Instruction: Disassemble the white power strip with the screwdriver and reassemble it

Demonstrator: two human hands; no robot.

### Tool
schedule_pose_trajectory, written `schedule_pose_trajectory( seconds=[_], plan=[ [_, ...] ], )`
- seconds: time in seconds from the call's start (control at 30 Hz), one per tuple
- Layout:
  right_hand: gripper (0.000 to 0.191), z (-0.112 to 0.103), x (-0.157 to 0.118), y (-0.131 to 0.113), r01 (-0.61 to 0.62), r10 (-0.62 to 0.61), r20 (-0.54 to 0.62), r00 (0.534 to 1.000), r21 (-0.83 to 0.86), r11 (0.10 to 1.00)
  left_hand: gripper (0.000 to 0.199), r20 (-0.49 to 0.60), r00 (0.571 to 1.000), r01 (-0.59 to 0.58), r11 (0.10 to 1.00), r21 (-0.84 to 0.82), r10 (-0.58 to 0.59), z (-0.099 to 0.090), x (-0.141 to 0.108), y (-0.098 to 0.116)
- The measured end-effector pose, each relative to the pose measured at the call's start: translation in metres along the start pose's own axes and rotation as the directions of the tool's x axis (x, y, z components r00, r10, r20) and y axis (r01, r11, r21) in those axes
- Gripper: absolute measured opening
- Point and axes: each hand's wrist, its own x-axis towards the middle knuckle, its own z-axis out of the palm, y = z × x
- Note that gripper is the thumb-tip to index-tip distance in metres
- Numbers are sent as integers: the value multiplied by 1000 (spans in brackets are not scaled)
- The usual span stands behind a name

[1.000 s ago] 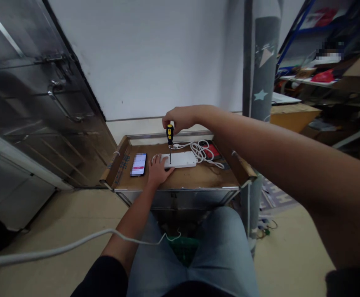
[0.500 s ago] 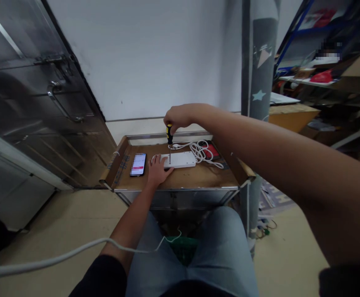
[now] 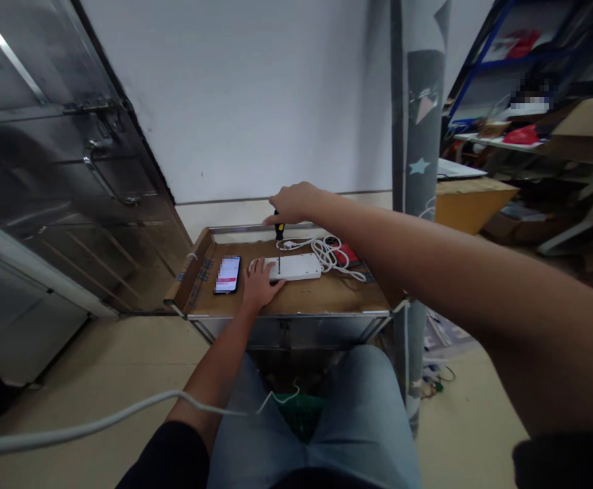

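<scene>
A white power strip (image 3: pixel 301 266) lies on the cardboard-covered table, its screw-hole side facing up. My left hand (image 3: pixel 259 285) holds its left end down, fingers over the top and thumb along the near edge. Above the strip, my right hand (image 3: pixel 293 202) grips the handle of a black and yellow screwdriver (image 3: pixel 279 232) from the top. The screwdriver stands upright, its thin shaft reaching down to the strip near my left fingers. A coiled white cord (image 3: pixel 329 255) sits at the strip's right end. Small bits, perhaps screws (image 3: pixel 306 291), lie in front of the strip.
A lit phone (image 3: pixel 227 274) rests left of my left hand. Behind the cord is a red object (image 3: pixel 346 254), partly covered. Raised cardboard sides (image 3: pixel 189 275) edge the table (image 3: pixel 327 302). A wrapped pillar (image 3: pixel 416 204) stands at the right; a white cable (image 3: pixel 123 409) crosses above my left arm.
The fingers of my right hand have shifted round the top of the screwdriver, and the handle has turned. My left hand stays on the strip. The view has moved slightly.
</scene>
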Motion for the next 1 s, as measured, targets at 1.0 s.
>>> schedule_pose_trajectory(
  seconds=[1.0],
  plan=[
    [41, -15, -1, 9, 147, -144, 148, 979, -9, 989, 68, -17, 1000, -11, 1000, -11, 11, 4, -2, -2]
  ],
)
